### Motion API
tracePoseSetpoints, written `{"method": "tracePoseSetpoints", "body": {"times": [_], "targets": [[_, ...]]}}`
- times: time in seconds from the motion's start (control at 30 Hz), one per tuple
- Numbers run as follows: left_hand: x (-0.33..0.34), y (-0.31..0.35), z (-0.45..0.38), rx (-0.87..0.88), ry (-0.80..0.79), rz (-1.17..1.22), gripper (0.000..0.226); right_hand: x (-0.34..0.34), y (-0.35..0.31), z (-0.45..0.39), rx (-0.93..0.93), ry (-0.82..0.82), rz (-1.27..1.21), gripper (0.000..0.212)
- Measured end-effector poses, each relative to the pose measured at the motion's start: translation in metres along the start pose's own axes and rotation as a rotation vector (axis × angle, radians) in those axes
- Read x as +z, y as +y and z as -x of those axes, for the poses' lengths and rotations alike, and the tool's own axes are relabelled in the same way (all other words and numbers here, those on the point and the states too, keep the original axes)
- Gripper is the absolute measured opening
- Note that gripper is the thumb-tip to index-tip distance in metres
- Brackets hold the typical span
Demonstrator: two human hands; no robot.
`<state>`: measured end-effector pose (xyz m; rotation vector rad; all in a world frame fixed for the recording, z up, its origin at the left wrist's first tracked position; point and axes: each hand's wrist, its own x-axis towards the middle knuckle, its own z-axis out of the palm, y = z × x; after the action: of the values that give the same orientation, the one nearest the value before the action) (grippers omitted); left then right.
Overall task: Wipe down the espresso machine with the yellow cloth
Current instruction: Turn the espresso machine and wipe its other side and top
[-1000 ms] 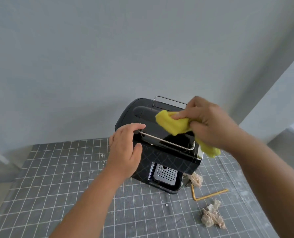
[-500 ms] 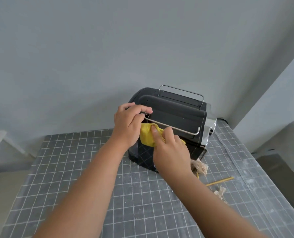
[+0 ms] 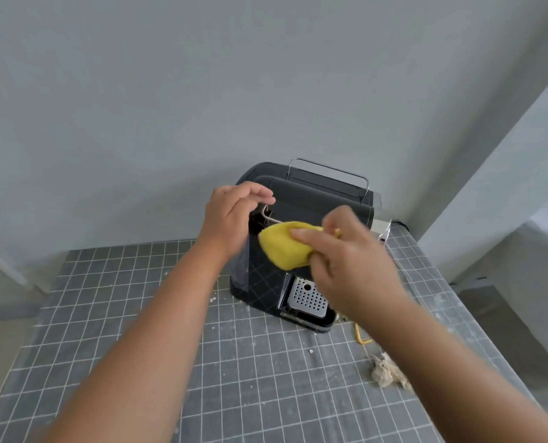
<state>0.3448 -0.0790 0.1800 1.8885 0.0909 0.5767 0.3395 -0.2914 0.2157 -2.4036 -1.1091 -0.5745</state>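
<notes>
Right hand [image 3: 346,263] presses bunched yellow cloth [image 3: 282,244] against black espresso machine [image 3: 317,199]

The coffee machine [image 3: 301,199] is showing glossy black plastic with thin bright metal wire rails, and beneath the right hand [image 3: 352,266] a perforated matt metal tray [image 3: 307,298] is gleaming; that hand is gripping a soft yellow cloth [image 3: 282,244], fuzzy-looking

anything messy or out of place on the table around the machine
Yes. A crumpled tissue wad and a bent yellow straw lie on the grid mat right of the espresso machine, with pale crumbs scattered near its base.
</notes>
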Motion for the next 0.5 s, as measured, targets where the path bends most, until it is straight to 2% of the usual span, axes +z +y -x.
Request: {"method": "tracePoseSetpoints", "body": {"times": [0.1, 0.2, 0.3, 0.37, 0.43, 0.5], "targets": [[-0.008, 0.007, -0.012, -0.012, -0.129, -0.026, 0.036, 0.050, -0.019, 0.005, 0.050, -0.151, 0.132, 0.053], [-0.009, 0.005, -0.021, -0.009, -0.245, -0.141, 0.040, 0.083, -0.029, 0.000, 0.107, -0.115, 0.225, 0.065], [-0.010, 0.007, -0.023, -0.020, -0.279, -0.178, 0.044, 0.096, -0.036, -0.013, 0.107, -0.039, 0.287, 0.065], [-0.012, 0.014, -0.020, -0.018, -0.272, -0.130, 0.045, 0.093, -0.038, -0.017, 0.056, -0.039, 0.346, 0.054], [-0.012, 0.016, -0.018, -0.013, -0.283, -0.093, 0.043, 0.087, -0.032, -0.007, -0.041, -0.210, 0.345, 0.043], [-0.013, 0.013, -0.015, -0.019, -0.298, -0.067, 0.041, 0.078, -0.024, 0.022, -0.089, -0.465, 0.303, 0.039]]}}
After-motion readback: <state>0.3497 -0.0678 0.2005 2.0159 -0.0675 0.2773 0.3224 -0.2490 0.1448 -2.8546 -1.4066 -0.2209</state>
